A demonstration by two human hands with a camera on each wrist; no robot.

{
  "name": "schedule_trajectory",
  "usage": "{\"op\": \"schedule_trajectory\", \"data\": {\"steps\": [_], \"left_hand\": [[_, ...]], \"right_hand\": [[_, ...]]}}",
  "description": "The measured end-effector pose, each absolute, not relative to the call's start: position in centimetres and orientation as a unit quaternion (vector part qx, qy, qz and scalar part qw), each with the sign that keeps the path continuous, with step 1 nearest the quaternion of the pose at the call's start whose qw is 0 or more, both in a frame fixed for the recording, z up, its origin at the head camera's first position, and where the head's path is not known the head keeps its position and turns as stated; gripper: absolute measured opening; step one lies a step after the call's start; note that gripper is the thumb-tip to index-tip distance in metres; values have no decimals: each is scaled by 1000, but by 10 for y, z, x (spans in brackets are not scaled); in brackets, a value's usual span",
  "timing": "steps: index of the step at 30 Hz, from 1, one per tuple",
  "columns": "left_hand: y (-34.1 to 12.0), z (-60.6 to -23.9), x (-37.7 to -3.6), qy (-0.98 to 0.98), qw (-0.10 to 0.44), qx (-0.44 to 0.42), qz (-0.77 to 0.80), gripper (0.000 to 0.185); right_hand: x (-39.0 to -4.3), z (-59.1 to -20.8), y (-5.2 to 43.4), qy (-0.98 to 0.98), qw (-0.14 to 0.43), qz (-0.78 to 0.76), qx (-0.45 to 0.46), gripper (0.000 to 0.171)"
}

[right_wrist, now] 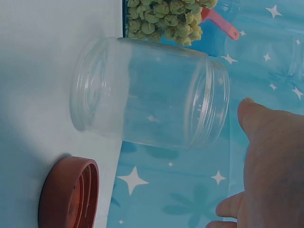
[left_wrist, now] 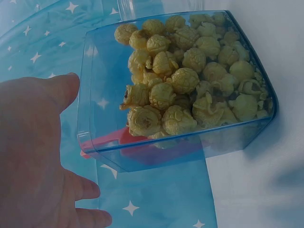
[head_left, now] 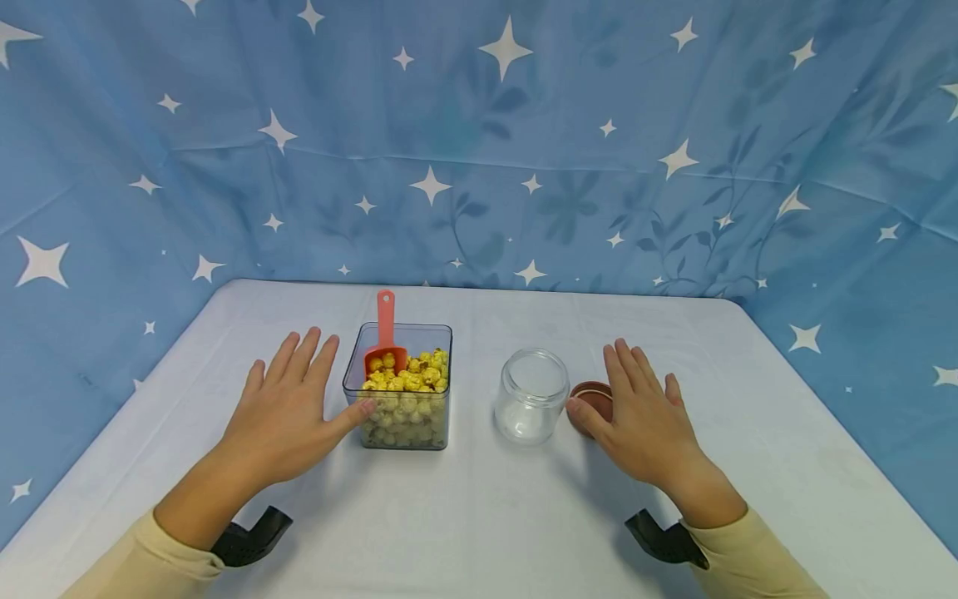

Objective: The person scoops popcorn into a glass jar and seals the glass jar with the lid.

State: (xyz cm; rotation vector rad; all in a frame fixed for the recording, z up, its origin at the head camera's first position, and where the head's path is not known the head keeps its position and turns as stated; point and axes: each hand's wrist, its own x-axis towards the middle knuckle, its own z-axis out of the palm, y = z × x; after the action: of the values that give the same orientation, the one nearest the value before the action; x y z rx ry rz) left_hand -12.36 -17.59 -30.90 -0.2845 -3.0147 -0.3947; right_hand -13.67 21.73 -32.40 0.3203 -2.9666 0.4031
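Observation:
A clear square container (head_left: 449, 424) holds yellow popcorn (head_left: 407, 381), with an orange-red scoop (head_left: 386, 320) standing in it, handle up. My left hand (head_left: 288, 416) is spread beside the container on its left, and its thumb overlaps the container's edge in the head view. To the right stands an uncovered clear jar (head_left: 530, 416), which shows nothing inside in the right wrist view. A brown screw lid (right_wrist: 69, 194) lies on the table with its threaded inside showing. My right hand (head_left: 647, 420), fingers straight, hovers over the lid and partly hides it in the head view.
A white cloth covers the table (head_left: 464, 532). Behind it hangs a blue curtain (head_left: 464, 125) with white stars and leaf shapes. Black wrist straps (head_left: 253, 539) show below both hands.

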Motion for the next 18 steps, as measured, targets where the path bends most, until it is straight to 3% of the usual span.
{"op": "schedule_trajectory", "data": {"steps": [10,18], "left_hand": [[-178,-311,-124,-982,54,-104,-146,102],[-185,-311,-137,-941,56,-162,-292,93]], "right_hand": [[-138,-324,217,-983,72,132,106,97],[-140,-318,207,-972,108,160,133,104]]}}
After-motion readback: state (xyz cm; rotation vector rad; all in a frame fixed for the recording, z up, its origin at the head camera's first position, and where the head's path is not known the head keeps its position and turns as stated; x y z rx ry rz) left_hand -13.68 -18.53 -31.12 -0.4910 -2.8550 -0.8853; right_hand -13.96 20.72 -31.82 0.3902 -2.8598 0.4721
